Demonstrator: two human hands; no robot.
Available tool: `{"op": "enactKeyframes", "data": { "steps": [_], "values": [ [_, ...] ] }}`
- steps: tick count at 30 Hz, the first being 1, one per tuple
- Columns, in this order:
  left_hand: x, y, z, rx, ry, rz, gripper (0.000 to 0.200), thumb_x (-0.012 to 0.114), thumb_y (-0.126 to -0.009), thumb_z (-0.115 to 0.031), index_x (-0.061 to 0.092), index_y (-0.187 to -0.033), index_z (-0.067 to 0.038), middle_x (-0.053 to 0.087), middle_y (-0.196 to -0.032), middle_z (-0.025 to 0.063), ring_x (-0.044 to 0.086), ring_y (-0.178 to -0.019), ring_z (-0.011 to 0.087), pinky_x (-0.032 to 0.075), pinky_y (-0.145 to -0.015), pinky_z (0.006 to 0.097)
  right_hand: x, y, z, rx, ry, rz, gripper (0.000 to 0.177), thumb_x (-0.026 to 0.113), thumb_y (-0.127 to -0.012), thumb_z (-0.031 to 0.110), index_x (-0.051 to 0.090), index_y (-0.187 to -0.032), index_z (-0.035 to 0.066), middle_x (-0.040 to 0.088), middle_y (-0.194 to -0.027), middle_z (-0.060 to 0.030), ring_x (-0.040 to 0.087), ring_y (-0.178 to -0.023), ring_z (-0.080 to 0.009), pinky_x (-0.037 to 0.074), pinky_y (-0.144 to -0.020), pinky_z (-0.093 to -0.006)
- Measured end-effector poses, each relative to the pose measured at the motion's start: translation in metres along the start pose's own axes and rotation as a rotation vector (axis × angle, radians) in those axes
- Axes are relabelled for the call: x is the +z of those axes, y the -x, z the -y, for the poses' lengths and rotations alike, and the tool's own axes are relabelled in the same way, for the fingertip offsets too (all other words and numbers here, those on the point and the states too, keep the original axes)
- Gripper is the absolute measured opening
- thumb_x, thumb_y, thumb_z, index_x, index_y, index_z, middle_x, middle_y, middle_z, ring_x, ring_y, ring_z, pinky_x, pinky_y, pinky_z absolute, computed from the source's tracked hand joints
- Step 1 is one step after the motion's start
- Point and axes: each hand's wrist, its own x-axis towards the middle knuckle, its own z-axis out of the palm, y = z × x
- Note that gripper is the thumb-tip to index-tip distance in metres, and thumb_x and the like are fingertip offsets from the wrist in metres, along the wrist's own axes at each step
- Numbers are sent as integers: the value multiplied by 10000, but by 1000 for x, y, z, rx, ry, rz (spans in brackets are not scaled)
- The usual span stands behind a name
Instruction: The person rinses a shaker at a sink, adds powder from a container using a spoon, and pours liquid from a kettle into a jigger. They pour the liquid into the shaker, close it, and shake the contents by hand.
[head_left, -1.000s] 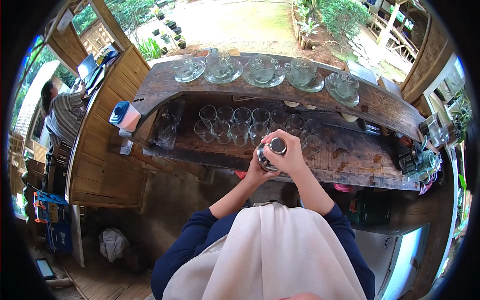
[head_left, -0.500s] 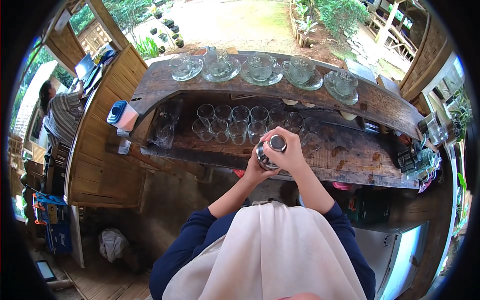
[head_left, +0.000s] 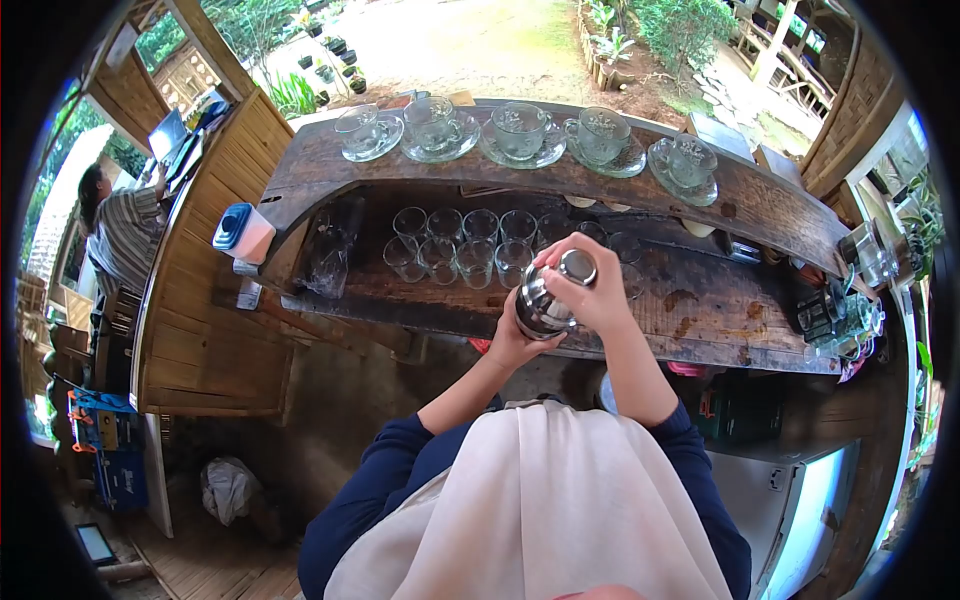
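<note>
A shiny metal cocktail shaker (head_left: 540, 310) is held between both hands in front of my chest, over the counter's near edge, tilted with its cap toward the upper right. My left hand (head_left: 513, 340) wraps round its lower body. At the shoulder and cap, my right hand (head_left: 592, 295) closes over the top part. Beyond the shaker stand several clear drinking glasses (head_left: 479, 228) in rows on the lower shelf; my hands and the shaker hide some of them.
Glass cups on saucers (head_left: 520, 135) line the raised wooden shelf (head_left: 730, 195). A blue-lidded container (head_left: 243, 233) sits at its left end, and more glassware (head_left: 825, 310) at the right. A person (head_left: 120, 225) is at a wooden counter on the left. A white fridge (head_left: 770, 510) stands lower right.
The shaker has tipped further to the right, showing more of its side. My right hand has moved slightly right and up with its top; my left hand stays nearly in place.
</note>
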Motion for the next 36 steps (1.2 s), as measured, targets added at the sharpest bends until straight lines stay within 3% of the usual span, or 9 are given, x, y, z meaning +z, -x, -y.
{"op": "enactKeyframes", "data": {
  "steps": [3,5,9,11,13,18,23,30,36],
  "values": [
    [-2,2,3,33,-27,42,1022,864,-593,-102,202,-1372,-98,417,-1307,109,474,-1192,211,431,-986,374,-6,1,11,-38,-28,-13,109,611,-708,15,572,-809,6,642,-859,-113,615,-877,-179,480,-808,-340],
    [-5,4,9,156,-144,22,990,881,-590,-156,256,-1354,-75,461,-1277,122,501,-1175,240,424,-984,385,-8,4,13,-108,-69,3,102,607,-717,17,573,-812,4,641,-856,-116,614,-889,-186,475,-825,-347],
    [-8,8,17,92,-223,64,1019,891,-575,-195,247,-1358,-85,461,-1287,129,510,-1167,255,420,-984,397,-11,12,12,-116,-88,-20,100,607,-716,8,577,-811,2,640,-850,-116,617,-900,-197,470,-861,-370],
    [-8,7,20,179,-295,38,1019,893,-572,-199,249,-1354,-85,471,-1282,142,516,-1161,257,425,-977,388,-14,15,11,-122,-91,-48,103,607,-712,-3,578,-810,0,639,-849,-118,617,-902,-205,464,-882,-382],
    [-9,6,20,231,-320,23,1018,893,-569,-200,251,-1351,-81,482,-1270,145,521,-1157,260,425,-977,387,-21,19,8,-202,-93,-156,121,621,-691,19,576,-803,13,654,-838,-123,633,-858,-187,486,-782,-329],
    [-8,4,5,260,-452,-39,1006,886,-568,-198,255,-1341,-69,518,-1232,148,539,-1140,265,429,-971,389,-46,38,9,-233,-17,-307,115,605,-705,-36,573,-809,1,650,-863,-136,621,-917,-220,455,-908,-404],
    [-4,0,0,189,-376,-38,985,877,-586,-181,257,-1343,-59,510,-1247,155,542,-1143,249,439,-962,377,-74,77,-21,-248,37,-480,123,580,-713,-59,573,-820,2,643,-867,-142,625,-889,-229,452,-918,-430],
    [-6,-3,4,124,-457,-31,934,866,-591,-193,293,-1312,-36,550,-1195,150,576,-1088,250,453,-925,363,-111,114,-85,98,97,-775,83,583,-728,-48,576,-799,-5,657,-869,-133,631,-853,-190,477,-795,-303],
    [-10,-3,14,120,-473,-22,930,862,-591,-190,299,-1309,-8,559,-1184,151,587,-1069,253,463,-913,351,-120,108,-121,56,342,-822,76,610,-709,-20,609,-782,3,670,-818,-91,637,-808,-167,480,-763,-286]
  ]
}}
